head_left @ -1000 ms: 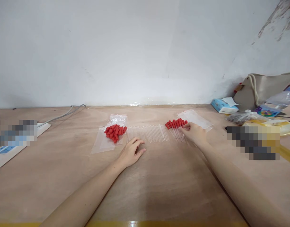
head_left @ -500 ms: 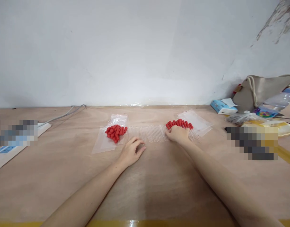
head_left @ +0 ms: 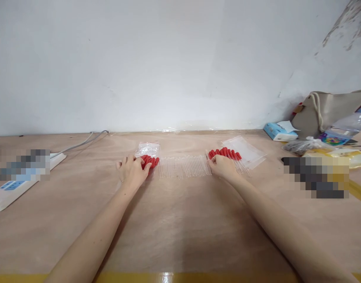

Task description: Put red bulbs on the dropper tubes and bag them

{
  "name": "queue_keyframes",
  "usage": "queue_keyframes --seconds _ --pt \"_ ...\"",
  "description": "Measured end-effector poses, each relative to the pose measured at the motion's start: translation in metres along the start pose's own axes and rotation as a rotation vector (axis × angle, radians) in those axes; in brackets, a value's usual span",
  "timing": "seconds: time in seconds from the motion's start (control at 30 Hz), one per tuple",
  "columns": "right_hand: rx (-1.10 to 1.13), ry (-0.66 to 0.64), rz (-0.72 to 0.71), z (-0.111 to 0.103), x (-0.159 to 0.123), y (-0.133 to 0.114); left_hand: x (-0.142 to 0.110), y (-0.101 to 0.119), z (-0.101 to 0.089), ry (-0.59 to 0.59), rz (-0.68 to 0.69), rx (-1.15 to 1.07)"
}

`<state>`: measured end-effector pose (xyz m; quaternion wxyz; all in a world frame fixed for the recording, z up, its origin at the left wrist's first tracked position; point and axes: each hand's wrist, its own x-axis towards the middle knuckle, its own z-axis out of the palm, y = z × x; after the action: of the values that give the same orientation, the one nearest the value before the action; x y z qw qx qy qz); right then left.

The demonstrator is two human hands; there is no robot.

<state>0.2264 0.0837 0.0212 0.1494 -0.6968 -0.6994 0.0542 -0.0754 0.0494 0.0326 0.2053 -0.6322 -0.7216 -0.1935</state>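
Note:
My left hand [head_left: 131, 171] lies over the left part of a pile of red finger-shaped rubber caps [head_left: 151, 160], its fingers apart and its thumb at the pile's near edge. Some caps are hidden under it. A row of thin clear tubes [head_left: 184, 166] lies side by side between my hands. At the row's right end, my right hand [head_left: 223, 166] is closed in a pinch, and whatever is between its fingertips is too small to make out. Just beyond that hand, red caps [head_left: 225, 152] sit in a line at the far ends of more clear tubes.
Clear plastic bags [head_left: 147, 148] lie under and behind the left pile, with more bags [head_left: 249, 151] at right. A white power strip [head_left: 55, 160] is at far left. Tissues [head_left: 280, 131], a beige bag [head_left: 339, 110] and a plastic bottle [head_left: 352, 124] stand at right, near the wall.
My left hand has moved left and away from me, from the near side of the tubes onto the red caps. My right hand has hardly moved.

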Motion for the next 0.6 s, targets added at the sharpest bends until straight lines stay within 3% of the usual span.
queue_keyframes --seconds 0.23,0.33,0.47,0.53,0.6 --pt "0.203 0.250 -0.220 0.008 -0.024 0.014 0.001 0.006 -0.004 0.017 0.009 0.001" --pt "0.334 0.321 -0.337 0.017 -0.035 0.017 -0.007 0.024 -0.012 0.061 0.150 -0.136" --pt "0.353 0.353 -0.478 0.026 -0.044 0.018 -0.034 0.055 -0.011 -0.127 0.484 -0.475" --pt "0.339 0.350 -0.540 0.029 -0.048 0.018 -0.047 0.065 -0.007 -0.250 0.528 -0.589" --pt "0.344 0.334 -0.584 0.030 -0.050 0.016 -0.057 0.069 -0.002 -0.294 0.498 -0.650"
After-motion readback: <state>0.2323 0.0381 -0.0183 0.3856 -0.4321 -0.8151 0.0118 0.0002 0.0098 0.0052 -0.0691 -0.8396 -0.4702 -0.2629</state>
